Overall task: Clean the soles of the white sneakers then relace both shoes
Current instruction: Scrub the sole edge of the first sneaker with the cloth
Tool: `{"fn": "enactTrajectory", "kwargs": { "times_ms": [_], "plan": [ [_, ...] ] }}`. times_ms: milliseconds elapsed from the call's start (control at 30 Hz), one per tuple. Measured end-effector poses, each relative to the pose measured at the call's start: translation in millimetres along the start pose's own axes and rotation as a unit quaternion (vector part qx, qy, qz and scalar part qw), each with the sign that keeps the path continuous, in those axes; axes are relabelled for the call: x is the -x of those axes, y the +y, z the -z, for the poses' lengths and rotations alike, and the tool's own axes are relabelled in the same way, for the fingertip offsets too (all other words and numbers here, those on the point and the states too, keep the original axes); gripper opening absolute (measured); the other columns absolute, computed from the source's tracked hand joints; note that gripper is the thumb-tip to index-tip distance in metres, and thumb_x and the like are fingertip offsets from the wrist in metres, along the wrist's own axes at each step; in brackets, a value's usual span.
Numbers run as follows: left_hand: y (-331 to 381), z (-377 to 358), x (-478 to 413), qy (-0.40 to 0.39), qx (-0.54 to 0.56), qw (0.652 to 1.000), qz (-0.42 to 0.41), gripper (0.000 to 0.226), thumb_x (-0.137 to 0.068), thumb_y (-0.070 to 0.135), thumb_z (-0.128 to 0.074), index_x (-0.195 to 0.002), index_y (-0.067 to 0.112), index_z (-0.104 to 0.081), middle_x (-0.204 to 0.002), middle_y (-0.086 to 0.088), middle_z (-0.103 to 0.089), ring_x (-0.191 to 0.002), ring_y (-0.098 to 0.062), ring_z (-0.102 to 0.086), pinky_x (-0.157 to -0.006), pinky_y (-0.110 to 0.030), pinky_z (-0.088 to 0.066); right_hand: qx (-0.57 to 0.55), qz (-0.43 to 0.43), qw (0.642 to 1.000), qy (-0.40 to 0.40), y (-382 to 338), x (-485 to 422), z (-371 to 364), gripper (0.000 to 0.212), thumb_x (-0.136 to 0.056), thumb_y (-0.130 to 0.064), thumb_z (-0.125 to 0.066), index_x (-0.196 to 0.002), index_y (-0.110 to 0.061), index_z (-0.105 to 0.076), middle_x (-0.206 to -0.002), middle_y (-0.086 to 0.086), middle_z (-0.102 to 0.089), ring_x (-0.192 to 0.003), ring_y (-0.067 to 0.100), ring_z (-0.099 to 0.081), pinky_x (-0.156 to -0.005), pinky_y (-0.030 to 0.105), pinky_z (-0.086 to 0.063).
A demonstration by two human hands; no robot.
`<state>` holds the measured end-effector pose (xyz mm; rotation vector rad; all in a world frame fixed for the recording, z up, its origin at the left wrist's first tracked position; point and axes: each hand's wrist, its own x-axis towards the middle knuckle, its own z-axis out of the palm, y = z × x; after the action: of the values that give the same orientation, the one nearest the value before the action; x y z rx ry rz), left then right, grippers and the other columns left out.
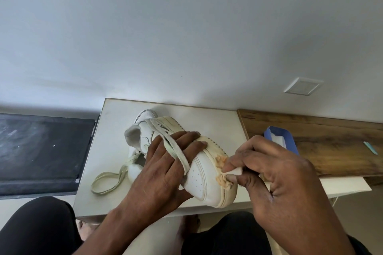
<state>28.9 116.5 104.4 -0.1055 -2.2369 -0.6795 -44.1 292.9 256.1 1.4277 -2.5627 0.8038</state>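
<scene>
A white sneaker (204,180) lies tipped on its side on the small white table (116,122), its yellowed sole edge facing right. My left hand (165,163) grips its upper, with a pale lace (176,151) draped over the fingers. My right hand (275,176) pinches a soiled wipe (222,166) against the sole near the toe. The second white sneaker (143,128) lies behind the first, partly hidden. A loose lace loop (107,180) trails on the table to the left.
A blue wipe pack (284,136) sits on the wooden shelf (331,147) to the right, with a small teal item (371,148) farther right. A dark surface (41,147) lies left of the table. My knees are below the table's front edge.
</scene>
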Motion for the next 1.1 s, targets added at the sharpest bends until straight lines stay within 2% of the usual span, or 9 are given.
{"fn": "enactTrajectory", "kwargs": {
  "times_ms": [200,300,467,567,700,800,967,1033,1100],
  "plan": [
    [-4.5,-1.4,2.2,-0.004,-0.021,1.0,0.0,0.071,-0.092,0.048,-0.076,-0.147,0.013,-0.047,-0.151,-0.009,-0.055,-0.143,-0.028,-0.05,-0.117,-0.049,-0.035,0.013,-0.067,0.998,0.011,9.6,-4.8,-12.7,0.021,-0.076,-0.008,-0.084,-0.086,-0.023,-0.075,-0.088,-0.018,-0.067,-0.079,0.0,-0.066,-0.068,0.012,-0.055],
    [-3.9,0.9,-0.2,-0.001,-0.02,1.0,-0.005,0.066,-0.096,0.052,-0.069,-0.146,0.014,-0.048,-0.152,-0.007,-0.054,-0.144,-0.027,-0.05,-0.118,-0.048,-0.033,-0.171,-0.157,0.972,0.037,9.1,-2.5,-8.2,0.006,-0.082,-0.026,-0.073,-0.088,-0.023,-0.072,-0.088,-0.01,-0.072,-0.077,0.007,-0.067,-0.062,0.019,-0.055],
    [-1.6,0.8,-0.7,0.009,-0.008,1.0,0.006,0.061,-0.099,0.053,-0.063,-0.146,0.017,-0.047,-0.155,-0.005,-0.051,-0.146,-0.026,-0.048,-0.115,-0.055,-0.036,-0.474,-0.371,0.795,0.081,44.3,18.4,-11.8,0.027,-0.089,-0.001,-0.046,-0.07,-0.009,-0.064,-0.07,0.016,-0.056,-0.054,0.02,-0.049,-0.047,0.028,-0.041],
    [1.2,3.9,-2.4,0.013,0.0,1.0,-0.002,0.057,-0.101,0.05,-0.063,-0.146,0.018,-0.047,-0.155,-0.004,-0.051,-0.148,-0.025,-0.046,-0.117,-0.053,-0.034,-0.551,-0.471,0.688,-0.038,67.9,30.7,-36.7,0.033,-0.079,-0.03,-0.059,-0.058,-0.005,-0.049,-0.057,0.014,-0.04,-0.049,0.02,-0.041,-0.049,0.028,-0.033],
    [9.0,2.2,-2.7,0.001,0.006,1.0,-0.013,0.053,-0.103,0.049,-0.06,-0.146,0.02,-0.047,-0.155,-0.002,-0.052,-0.148,-0.022,-0.046,-0.118,-0.051,-0.034,-0.611,-0.511,0.569,-0.204,74.0,37.8,-64.6,0.06,-0.06,-0.049,-0.092,-0.08,-0.006,-0.055,-0.053,0.004,-0.045,-0.04,0.012,-0.043,-0.041,0.021,-0.028],
    [13.5,-5.1,2.7,-0.029,0.008,0.999,-0.029,0.058,-0.1,0.05,-0.065,-0.148,0.023,-0.046,-0.156,-0.001,-0.051,-0.15,-0.021,-0.043,-0.117,-0.055,-0.036,-0.722,-0.475,0.463,-0.195,61.0,22.6,-75.4,0.037,-0.083,-0.063,-0.071,-0.106,-0.036,-0.061,-0.083,-0.017,-0.049,-0.064,0.002,-0.049,-0.05,0.007,-0.036],
    [18.5,-13.2,6.8,-0.067,-0.039,0.995,-0.056,0.057,-0.098,0.04,-0.072,-0.15,0.036,-0.047,-0.16,0.009,-0.048,-0.156,-0.022,-0.033,-0.116,-0.065,-0.025,-0.692,-0.475,0.51,-0.188,51.0,23.1,-52.0,0.046,-0.093,-0.079,-0.025,-0.113,-0.04,-0.037,-0.084,-0.022,-0.041,-0.058,-0.003,-0.029,-0.072,0.001,-0.023],
    [20.3,-13.9,5.6,-0.075,-0.048,0.994,-0.061,0.058,-0.098,0.038,-0.072,-0.15,0.039,-0.046,-0.161,0.011,-0.046,-0.158,-0.024,-0.029,-0.117,-0.064,-0.022,-0.634,-0.467,0.591,-0.176,48.2,20.4,-36.5,0.038,-0.1,-0.061,-0.038,-0.116,-0.028,-0.048,-0.094,-0.014,-0.048,-0.081,-0.001,-0.04,-0.093,0.01,-0.025],
    [21.5,-13.7,3.8,-0.076,-0.061,0.993,-0.06,0.059,-0.097,0.039,-0.071,-0.149,0.045,-0.045,-0.162,0.007,-0.043,-0.16,-0.025,-0.021,-0.116,-0.064,-0.024,-0.634,-0.447,0.595,-0.208,58.7,14.8,-39.2,0.046,-0.095,-0.049,-0.063,-0.125,-0.015,-0.061,-0.114,0.0,-0.055,-0.117,0.018,-0.046,-0.11,0.03,-0.03]
  ]
}}
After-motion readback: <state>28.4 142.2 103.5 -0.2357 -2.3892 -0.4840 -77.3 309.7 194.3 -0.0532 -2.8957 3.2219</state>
